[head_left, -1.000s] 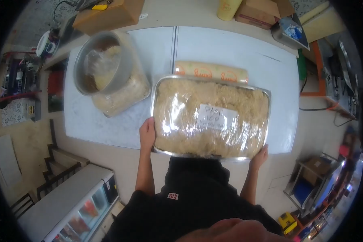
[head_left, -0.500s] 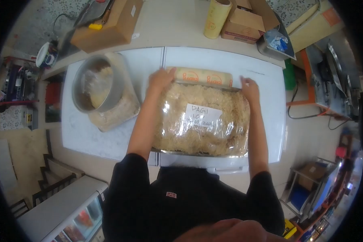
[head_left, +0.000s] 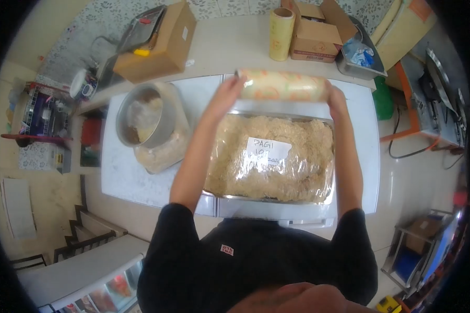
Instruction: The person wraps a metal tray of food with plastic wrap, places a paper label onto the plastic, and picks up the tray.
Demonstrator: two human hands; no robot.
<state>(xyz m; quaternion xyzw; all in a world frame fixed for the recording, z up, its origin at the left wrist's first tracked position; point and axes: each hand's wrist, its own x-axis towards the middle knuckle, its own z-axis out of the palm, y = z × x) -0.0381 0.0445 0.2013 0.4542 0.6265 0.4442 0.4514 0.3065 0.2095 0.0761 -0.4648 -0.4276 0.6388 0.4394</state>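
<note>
A roll of cling film (head_left: 284, 86) with orange print is held level between my hands, above the far edge of a metal tray (head_left: 277, 200). My left hand (head_left: 228, 95) grips its left end, and my right hand (head_left: 336, 99) grips its right end; both are slightly blurred. Pale brown shredded or crumbly food (head_left: 230, 161) is heaped in the tray under clear film. On that film lies a white paper label (head_left: 268, 153) with handwriting, whose top word reads "PAGI".
To the left, a metal pot (head_left: 139, 117) stands on a bag of pale contents (head_left: 167, 154). Along the back are a cardboard box (head_left: 167, 49), an upright film roll (head_left: 281, 36), an opened carton (head_left: 314, 41) and a metal pan (head_left: 357, 65).
Both hands have raised the cling film roll off the tray's far side and moved it away from me. The camera view has shifted slightly.
</note>
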